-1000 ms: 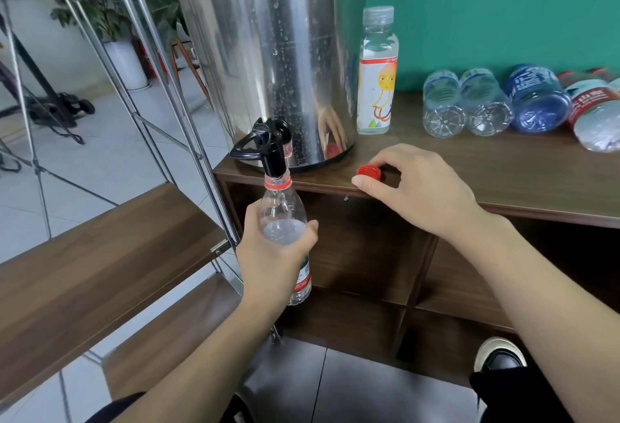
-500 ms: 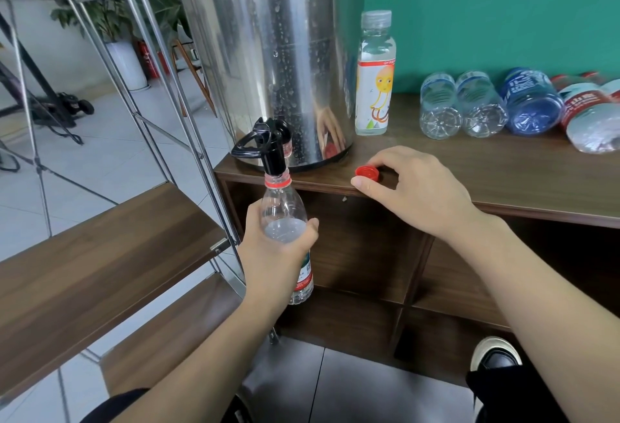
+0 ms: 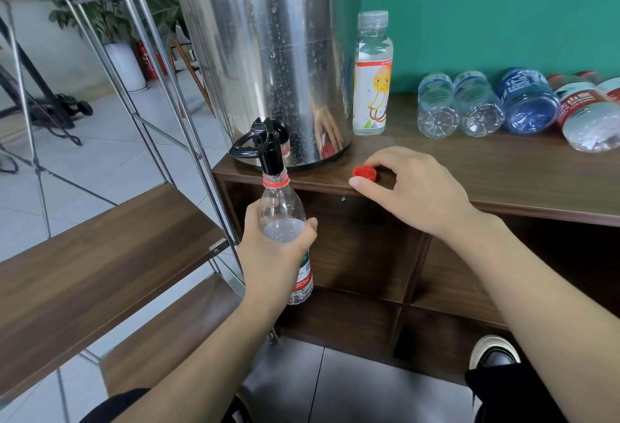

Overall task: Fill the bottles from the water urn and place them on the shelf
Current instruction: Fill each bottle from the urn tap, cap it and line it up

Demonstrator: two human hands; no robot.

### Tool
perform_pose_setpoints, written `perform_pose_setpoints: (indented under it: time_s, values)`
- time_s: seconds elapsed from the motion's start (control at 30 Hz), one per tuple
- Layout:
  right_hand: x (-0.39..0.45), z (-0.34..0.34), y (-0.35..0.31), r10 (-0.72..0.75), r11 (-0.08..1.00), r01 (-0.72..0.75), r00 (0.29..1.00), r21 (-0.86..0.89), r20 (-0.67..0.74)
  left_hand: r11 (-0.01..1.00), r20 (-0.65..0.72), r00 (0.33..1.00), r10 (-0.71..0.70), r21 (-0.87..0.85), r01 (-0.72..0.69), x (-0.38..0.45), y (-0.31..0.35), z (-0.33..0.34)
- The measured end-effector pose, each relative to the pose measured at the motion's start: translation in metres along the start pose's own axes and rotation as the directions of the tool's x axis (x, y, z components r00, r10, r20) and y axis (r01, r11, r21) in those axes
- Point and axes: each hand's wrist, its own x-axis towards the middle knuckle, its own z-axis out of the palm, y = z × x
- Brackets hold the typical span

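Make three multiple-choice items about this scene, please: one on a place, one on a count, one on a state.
1. Where is the small red plastic cap?
A. on the wooden countertop
B. on the floor
C. on the bottle

2. How many bottles lie on their sides on the countertop?
A. one
B. two
C. at least four

3. The clear plastic bottle in the left hand is:
A. capped
B. uncapped under the black spout
C. lying down

Answers:
1 A: the cap rests by the right hand.
2 C: four show, perhaps more at the edge.
3 B: its open neck meets the spout.
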Motion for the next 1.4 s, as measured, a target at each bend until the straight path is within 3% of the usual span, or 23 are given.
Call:
perform_pose_setpoints:
  time_s: [1.4]
  values:
    - [0.0023, 0.0015, 0.0042, -0.059, 0.998, 0.059, 0.998, -0.004, 0.001, 1.000, -0.011, 1.000, 0.013, -0.020, -0.013, -0.0004, -0.0002, 0.0000]
